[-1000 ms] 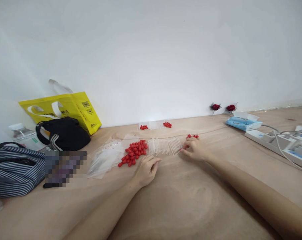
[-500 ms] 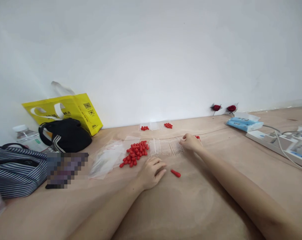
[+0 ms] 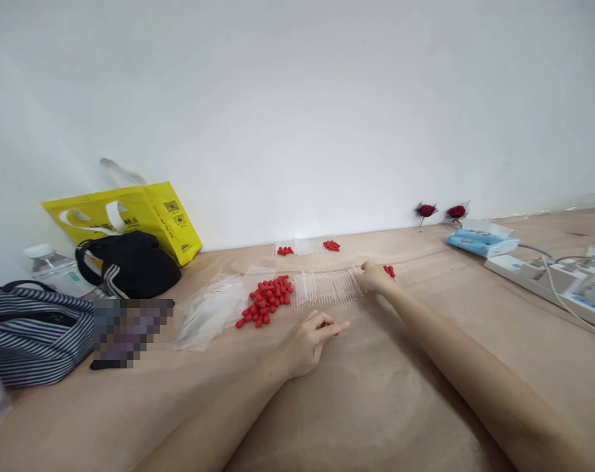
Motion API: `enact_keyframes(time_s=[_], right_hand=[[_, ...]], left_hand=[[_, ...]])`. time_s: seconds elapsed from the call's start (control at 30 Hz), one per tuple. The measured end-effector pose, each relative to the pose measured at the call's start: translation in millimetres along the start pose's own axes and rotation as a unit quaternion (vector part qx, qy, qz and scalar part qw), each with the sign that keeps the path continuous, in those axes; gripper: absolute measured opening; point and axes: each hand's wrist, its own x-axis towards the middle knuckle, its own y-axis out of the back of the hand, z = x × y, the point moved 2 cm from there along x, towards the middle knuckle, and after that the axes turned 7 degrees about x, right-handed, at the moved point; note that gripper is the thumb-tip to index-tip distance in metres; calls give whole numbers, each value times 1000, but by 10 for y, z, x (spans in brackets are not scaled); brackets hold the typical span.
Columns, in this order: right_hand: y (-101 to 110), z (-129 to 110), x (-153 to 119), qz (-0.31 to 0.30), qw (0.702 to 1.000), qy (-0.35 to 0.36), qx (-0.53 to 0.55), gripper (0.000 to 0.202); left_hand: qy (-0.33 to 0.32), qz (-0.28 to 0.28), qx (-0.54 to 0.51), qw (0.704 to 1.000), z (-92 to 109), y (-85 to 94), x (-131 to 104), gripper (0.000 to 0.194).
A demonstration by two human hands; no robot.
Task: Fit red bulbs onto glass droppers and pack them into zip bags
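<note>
Meeting white wall (image 3: 297, 118), brown tabletop (image 3: 386, 400).

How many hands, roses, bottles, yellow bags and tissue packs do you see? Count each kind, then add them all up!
Left hand and right hand: 2
Roses: 2
Bottle: 1
Yellow bag: 1
Tissue pack: 1
Total: 7

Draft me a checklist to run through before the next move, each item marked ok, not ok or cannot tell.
1. Left hand at a red piece: ok, a little red shows by its fingertips.
2. Left hand's grip secure: cannot tell, mostly hidden.
3. Right hand at the row of thin sticks: ok, at its right end.
4. Right hand holding a stick: cannot tell, fingertips hidden.
5. All red pieces in the main pile: not ok, others lie farther back.
</note>
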Motion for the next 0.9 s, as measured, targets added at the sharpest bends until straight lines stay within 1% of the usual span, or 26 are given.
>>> enact_keyframes(time_s=[0.1,0.13,0.2,0.27,0.3,0.37,0.4,0.5,0.63,0.9], right_hand=[[62,-31,-131,13,999,37,8,30],[67,-42,-209,18,998,63,12,31],[41,-54,-409,31,990,137,17,30],[-17,-68,-650,69,954,290,25,27],[-55,-60,-762,84,937,339,25,25],[-139,-36,-934,82,912,402,25,23],[-173,-27,-989,75,905,419,26,22],[-234,-31,-1057,52,898,436,35,20],[-260,-75,-1068,40,897,438,37,20],[-279,-107,-1096,46,902,427,41,21]], left_hand=[[44,56,-14,997,-37,47,-12,39],[63,74,-26,995,-52,62,-12,36],[109,105,-51,987,-90,84,-13,28],[165,133,-70,975,-143,94,-26,17],[192,147,-77,967,-173,95,-39,12],[238,171,-98,951,-234,85,-73,8],[254,177,-116,944,-260,75,-90,8],[281,178,-190,924,-305,43,-118,11],[298,176,-266,900,-292,38,-103,12],[296,165,-315,886,-255,59,-72,13]])
